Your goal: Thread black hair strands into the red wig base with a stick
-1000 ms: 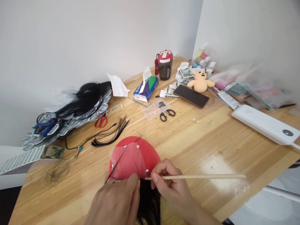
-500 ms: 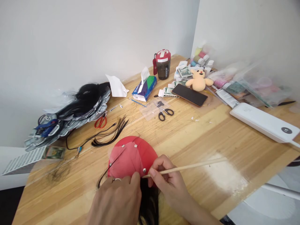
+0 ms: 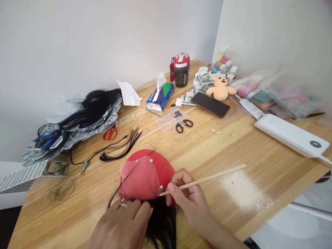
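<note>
A red dome-shaped form [image 3: 145, 173] with silver pins and mesh over part of it lies near the table's front. Black hair [image 3: 162, 221] hangs from its lower edge. My right hand [image 3: 185, 193] pinches a thin wooden stick [image 3: 212, 176], whose tip rests by the dome's lower edge near a pin. My left hand [image 3: 124, 221], with a ring on one finger, lies over the dome's lower left edge and the hair. Its fingers are curled together, and what they hold is hidden beneath them.
Black scissors [image 3: 184, 125], loose black hair [image 3: 124, 147] and red-handled scissors [image 3: 110, 133] lie beyond the dome. Farther back are a tissue pack [image 3: 161, 97], a cup [image 3: 182, 71], a phone [image 3: 210, 104] and a toy bear [image 3: 221, 88]. A white device [image 3: 290, 133] is at right.
My left hand has moved left and slightly down, showing more hair below the dome. The stick's far end has tilted upward in my right hand.
</note>
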Motion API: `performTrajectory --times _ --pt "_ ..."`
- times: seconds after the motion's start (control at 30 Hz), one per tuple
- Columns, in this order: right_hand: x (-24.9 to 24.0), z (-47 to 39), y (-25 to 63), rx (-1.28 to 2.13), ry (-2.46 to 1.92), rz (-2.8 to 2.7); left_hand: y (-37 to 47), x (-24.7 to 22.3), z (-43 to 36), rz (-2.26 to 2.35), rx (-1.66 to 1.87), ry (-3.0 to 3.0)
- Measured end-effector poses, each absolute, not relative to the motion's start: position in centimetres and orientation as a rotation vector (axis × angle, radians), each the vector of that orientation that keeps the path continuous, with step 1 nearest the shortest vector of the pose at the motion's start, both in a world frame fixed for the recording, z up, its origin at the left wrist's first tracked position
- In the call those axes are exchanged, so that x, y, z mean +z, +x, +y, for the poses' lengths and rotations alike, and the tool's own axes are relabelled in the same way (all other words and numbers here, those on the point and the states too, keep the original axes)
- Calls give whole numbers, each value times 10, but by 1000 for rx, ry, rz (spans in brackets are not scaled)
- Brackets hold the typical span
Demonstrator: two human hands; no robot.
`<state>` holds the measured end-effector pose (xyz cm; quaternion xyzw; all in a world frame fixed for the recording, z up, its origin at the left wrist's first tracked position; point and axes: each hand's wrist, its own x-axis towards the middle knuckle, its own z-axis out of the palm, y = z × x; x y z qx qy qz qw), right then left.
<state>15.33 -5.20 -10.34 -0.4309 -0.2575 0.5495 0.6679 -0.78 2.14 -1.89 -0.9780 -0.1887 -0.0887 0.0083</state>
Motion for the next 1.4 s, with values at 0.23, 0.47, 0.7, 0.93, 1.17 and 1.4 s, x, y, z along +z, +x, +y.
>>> performTrajectory --times 0.23,0.47,0.7,0.93,1.17,1.4 --pt "-103 -53 153 1251 -1002 -524 -18 -28 27 -307 -470 -3028" --pt "-106 -53 156 1285 -976 -492 -22 -30 31 -201 -546 -3269" --pt "-109 -57 158 1302 -888 -498 -25 -55 31 -356 -779 -3329" --pt "-117 -61 157 1252 -800 -589 -29 -57 30 -483 -739 -3414" --pt "-121 -63 154 1179 -775 -665 -31 -58 30 -527 -717 -3491" --pt "-123 -64 154 1140 -778 -688 -30 -57 30 -565 -678 -3527"
